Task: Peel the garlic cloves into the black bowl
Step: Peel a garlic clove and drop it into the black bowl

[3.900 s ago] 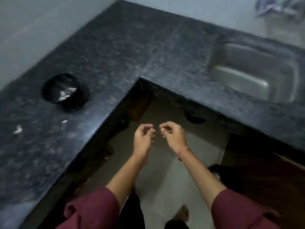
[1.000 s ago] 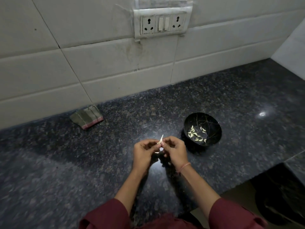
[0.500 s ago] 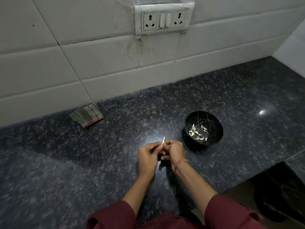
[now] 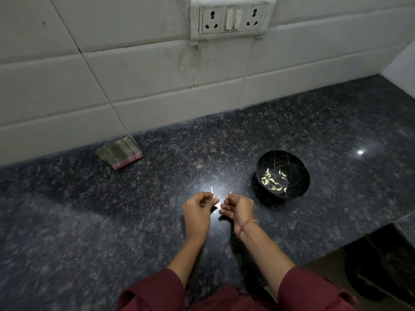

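Over the speckled dark granite counter (image 4: 112,221), the left hand (image 4: 197,208) has curled fingers pinching a thin pale strip of garlic skin (image 4: 211,189) that sticks upward. The right hand (image 4: 239,208), just beside it and apart, pinches a small pale piece (image 4: 229,193); whether that piece is clove or skin cannot be told. The black bowl (image 4: 297,166) stands near the right hand, holding peeled garlic cloves (image 4: 272,180), and a folded striped cloth (image 4: 120,152) lies by the tiled wall (image 4: 157,81) below a switch plate (image 4: 233,17) with 2 sockets.
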